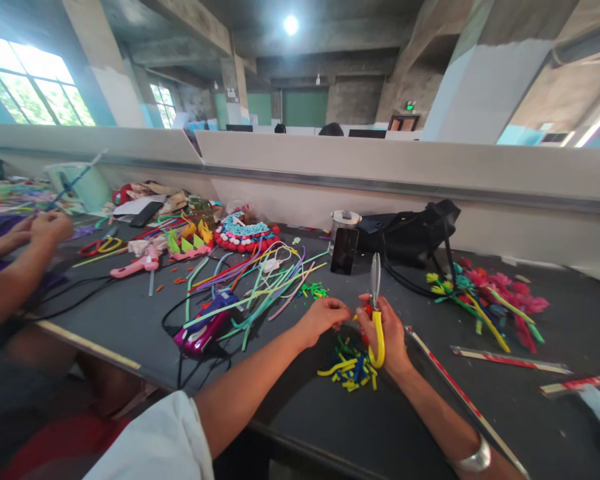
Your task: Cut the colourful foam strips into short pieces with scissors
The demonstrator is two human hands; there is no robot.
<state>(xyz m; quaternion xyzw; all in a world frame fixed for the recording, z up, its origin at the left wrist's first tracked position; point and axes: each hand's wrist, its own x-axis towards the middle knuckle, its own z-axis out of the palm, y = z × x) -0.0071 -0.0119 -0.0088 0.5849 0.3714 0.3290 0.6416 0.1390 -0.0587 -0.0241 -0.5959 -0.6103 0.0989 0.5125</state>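
My right hand [393,333] is closed around a pair of scissors [377,340] with yellow and red handles, blades pointing up and away. Close to its left, my left hand [325,321] has its fingers pinched together near a small yellow bit; what lies inside the pinch is too small to make out. Under both hands is a pile of short cut pieces [353,377] in yellow, green and blue. A smaller heap of green bits [314,291] lies just beyond my left hand.
Long coloured stems [260,300] and a purple device with cords [200,333] lie to the left. Behind stand a phone [344,252] and a black bag [415,233]. Fuzzy flowers [510,293] and red-white packets [510,360] are at right. Another person's hands [50,227] work at far left.
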